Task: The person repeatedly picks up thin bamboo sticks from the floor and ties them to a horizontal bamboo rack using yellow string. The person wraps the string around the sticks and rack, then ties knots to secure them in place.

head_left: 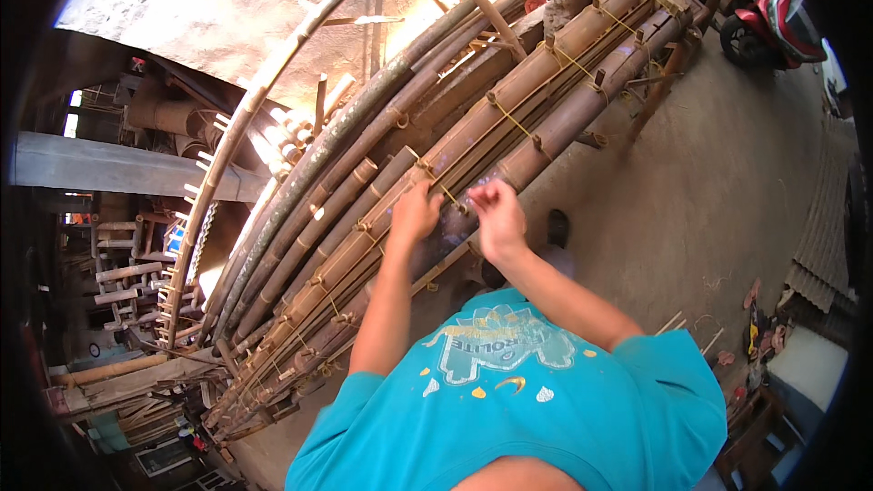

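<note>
left hand (414, 214) pinches the cord (447, 193) on the poles (509, 118) | right hand (496, 214) nips its end, mid-stack | best: keep it taut, knot snug against the peg

I'm in an open-air bamboo workshop, a yard where bamboo furniture or frames get built. Right under my hands (459, 214) lies a long brown frame of thick bamboo poles lashed with pale cord (509, 118), pegged at the joints. Beyond my hands, further from me, a curved pale bamboo rail studded with short pegs (241, 127) arcs over bare sunlit ground. To the left of my hands, finished bamboo racks and stacked poles (123, 282) crowd a shaded shed. To the right of my hands is a packed dirt floor (691, 191) with scattered scraps, and a red motor scooter (773, 23) parked at the far end.
</note>
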Tool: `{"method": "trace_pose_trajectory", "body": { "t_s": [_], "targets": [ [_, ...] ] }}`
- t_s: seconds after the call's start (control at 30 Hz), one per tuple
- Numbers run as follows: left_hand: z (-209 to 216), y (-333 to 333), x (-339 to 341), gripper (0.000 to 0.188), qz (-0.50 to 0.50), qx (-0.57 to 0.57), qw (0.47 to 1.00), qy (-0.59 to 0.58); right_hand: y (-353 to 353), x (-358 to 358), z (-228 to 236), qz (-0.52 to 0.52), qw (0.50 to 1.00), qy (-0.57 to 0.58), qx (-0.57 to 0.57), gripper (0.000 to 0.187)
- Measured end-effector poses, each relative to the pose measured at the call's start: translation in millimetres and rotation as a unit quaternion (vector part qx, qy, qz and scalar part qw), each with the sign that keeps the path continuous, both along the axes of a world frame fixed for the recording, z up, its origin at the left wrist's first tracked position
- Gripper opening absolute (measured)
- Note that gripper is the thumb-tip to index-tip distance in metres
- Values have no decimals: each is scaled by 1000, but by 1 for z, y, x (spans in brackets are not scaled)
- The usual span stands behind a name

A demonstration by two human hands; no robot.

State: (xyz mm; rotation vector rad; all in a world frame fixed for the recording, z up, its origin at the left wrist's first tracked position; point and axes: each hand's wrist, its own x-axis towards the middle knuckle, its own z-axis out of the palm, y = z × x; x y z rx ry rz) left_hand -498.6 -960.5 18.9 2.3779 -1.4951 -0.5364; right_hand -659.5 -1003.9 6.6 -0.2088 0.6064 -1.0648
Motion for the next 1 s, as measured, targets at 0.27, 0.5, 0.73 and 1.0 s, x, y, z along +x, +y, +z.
{"method": "trace_pose_trajectory", "body": {
  "t_s": [0.27, 0.5, 0.73, 1.0],
  "targets": [
    [0, -6, -10, 29, 75, -115, 987, 85, -97, 114, 61, 242, 422, 633, -602, 42],
    [-15, 6, -5, 29, 136, -107, 982, 80, -83, 30, 103, 372, 529, 219, -731, 44],
    [4, -32, 10, 23, 68, -249, 938, 231, 3, -39, -9, 459, 592, 321, -579, 46],
    [-71, -80, 99, 30, 181, -105, 978, -8, 35, -35, -7, 274, 439, 467, -717, 20]
  ]
}}
